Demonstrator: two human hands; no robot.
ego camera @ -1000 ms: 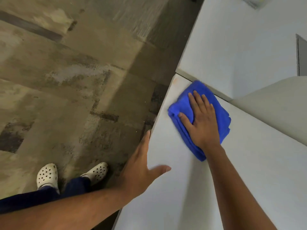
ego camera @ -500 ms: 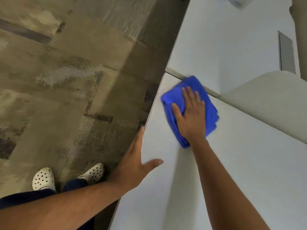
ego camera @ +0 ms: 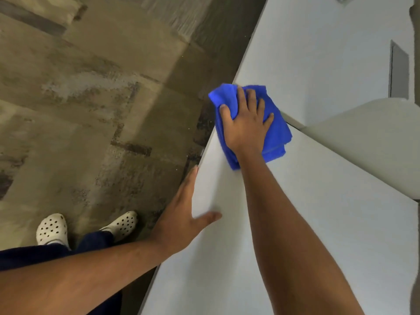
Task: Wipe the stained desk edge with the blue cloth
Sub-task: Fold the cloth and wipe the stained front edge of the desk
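The folded blue cloth (ego camera: 275, 123) lies on the far left corner of the white desk (ego camera: 295, 223), and its upper corner hangs past the desk's edge. My right hand (ego camera: 246, 123) presses flat on the cloth, fingers spread, thumb curled over its left side. My left hand (ego camera: 184, 219) rests open on the desk's left edge nearer to me, fingers over the side and thumb on the top. The corner of the desk under the cloth is hidden.
A second white desk (ego camera: 318, 46) adjoins beyond the cloth. A rounded beige partition (ego camera: 363, 142) rises at the right. The patterned carpet floor (ego camera: 91, 98) lies left of the desk, with my feet in white perforated clogs (ego camera: 122, 223).
My right hand has slid the cloth up and leftward toward the desk's far corner, so that it now overhangs the edge. My left hand has stayed on the desk's edge.
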